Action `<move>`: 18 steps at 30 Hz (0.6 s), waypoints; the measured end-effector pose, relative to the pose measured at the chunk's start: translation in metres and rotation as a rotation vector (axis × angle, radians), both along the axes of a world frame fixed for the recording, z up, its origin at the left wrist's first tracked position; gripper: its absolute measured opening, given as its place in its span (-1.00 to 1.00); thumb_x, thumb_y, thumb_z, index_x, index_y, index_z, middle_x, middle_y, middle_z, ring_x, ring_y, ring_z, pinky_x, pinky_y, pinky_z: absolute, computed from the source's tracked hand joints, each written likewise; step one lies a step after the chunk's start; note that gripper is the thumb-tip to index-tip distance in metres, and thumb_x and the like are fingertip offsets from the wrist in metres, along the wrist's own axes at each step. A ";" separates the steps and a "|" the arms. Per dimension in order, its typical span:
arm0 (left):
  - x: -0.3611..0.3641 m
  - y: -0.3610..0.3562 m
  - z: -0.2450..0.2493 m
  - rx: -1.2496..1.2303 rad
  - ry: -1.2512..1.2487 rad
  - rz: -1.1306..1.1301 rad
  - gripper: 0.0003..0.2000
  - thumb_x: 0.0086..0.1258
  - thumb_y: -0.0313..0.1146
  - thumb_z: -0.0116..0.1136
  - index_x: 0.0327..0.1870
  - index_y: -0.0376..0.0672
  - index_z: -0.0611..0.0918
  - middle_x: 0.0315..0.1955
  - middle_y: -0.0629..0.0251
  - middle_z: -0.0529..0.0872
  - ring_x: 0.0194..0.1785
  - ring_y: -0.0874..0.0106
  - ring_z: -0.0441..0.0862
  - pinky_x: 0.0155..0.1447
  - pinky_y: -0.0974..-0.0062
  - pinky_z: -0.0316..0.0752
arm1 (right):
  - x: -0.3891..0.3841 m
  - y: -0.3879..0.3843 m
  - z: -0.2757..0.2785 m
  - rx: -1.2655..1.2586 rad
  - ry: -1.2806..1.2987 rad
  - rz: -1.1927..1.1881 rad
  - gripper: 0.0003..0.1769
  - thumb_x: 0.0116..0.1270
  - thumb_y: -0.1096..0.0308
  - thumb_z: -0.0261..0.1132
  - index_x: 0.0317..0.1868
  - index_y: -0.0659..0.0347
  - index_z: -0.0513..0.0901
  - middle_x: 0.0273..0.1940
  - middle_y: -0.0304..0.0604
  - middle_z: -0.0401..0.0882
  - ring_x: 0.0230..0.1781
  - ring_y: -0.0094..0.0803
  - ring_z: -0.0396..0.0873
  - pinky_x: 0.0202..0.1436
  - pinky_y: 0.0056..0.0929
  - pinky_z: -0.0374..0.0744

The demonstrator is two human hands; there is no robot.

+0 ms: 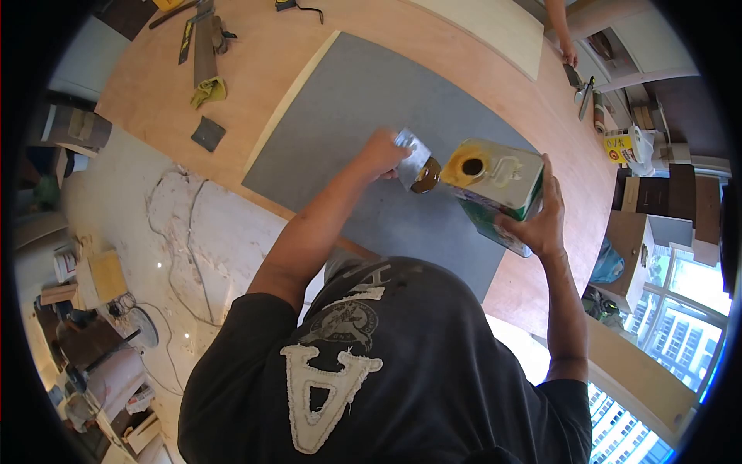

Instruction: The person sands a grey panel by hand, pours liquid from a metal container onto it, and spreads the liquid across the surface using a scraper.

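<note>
My left hand (380,156) is closed on a flat metal spreader (413,157) above a dark grey sheet (317,116). Glossy brown glue (427,178) shows at the spreader's lower end, close to the tin's top. My right hand (542,224) grips a rectangular metal tin (510,174) by its side and lower part, fingers along the far edge. The tin is tilted toward the spreader, its round opening facing me and ringed with yellow-brown residue.
The sheet lies on a wooden tabletop (162,116). A handsaw (205,50), a yellow-green glove (207,91) and a small dark square piece (208,133) are at upper left. Another person's hand (569,52) is at upper right, near tools. A yellow-labelled bucket (623,145) stands right.
</note>
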State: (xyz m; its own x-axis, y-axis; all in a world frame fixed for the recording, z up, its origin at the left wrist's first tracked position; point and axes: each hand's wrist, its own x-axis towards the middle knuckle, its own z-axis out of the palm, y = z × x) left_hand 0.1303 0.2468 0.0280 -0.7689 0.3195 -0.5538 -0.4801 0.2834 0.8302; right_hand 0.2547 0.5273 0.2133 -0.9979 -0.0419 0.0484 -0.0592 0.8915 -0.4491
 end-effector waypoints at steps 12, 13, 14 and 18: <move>0.030 -0.015 -0.024 -0.012 0.054 0.261 -0.84 0.44 -0.34 0.19 -0.22 -0.26 0.67 -0.58 0.25 0.66 -0.64 0.46 0.62 -0.64 0.43 0.49 | -0.011 0.053 -0.014 -0.355 0.127 -0.122 0.38 -0.16 0.27 0.69 0.61 0.47 0.05 0.30 0.15 0.53 0.34 -0.09 0.53 0.46 -0.21 0.47; 0.030 -0.014 -0.030 -0.020 0.073 0.244 -0.84 0.44 -0.34 0.20 -0.23 -0.27 0.67 -0.58 0.25 0.65 -0.63 0.45 0.63 -0.64 0.43 0.49 | -0.013 0.058 -0.017 -0.346 0.151 -0.121 0.37 -0.16 0.27 0.68 0.61 0.49 0.06 0.31 0.15 0.53 0.34 -0.09 0.53 0.46 -0.21 0.48; 0.031 -0.017 -0.036 -0.028 0.091 0.224 -0.83 0.44 -0.33 0.20 -0.24 -0.27 0.67 -0.59 0.26 0.65 -0.63 0.45 0.63 -0.64 0.43 0.49 | -0.017 0.063 -0.018 -0.316 0.164 -0.145 0.37 -0.16 0.28 0.70 0.60 0.51 0.07 0.31 0.16 0.53 0.34 -0.08 0.54 0.45 -0.22 0.48; 0.040 -0.022 -0.036 -0.023 0.098 0.242 -0.81 0.47 -0.32 0.22 -0.23 -0.29 0.66 -0.60 0.26 0.64 -0.62 0.46 0.63 -0.64 0.44 0.50 | -0.041 0.095 -0.021 -0.425 0.165 -0.202 0.33 -0.11 0.35 0.71 0.60 0.51 0.07 0.28 0.13 0.57 0.32 -0.13 0.56 0.43 -0.24 0.50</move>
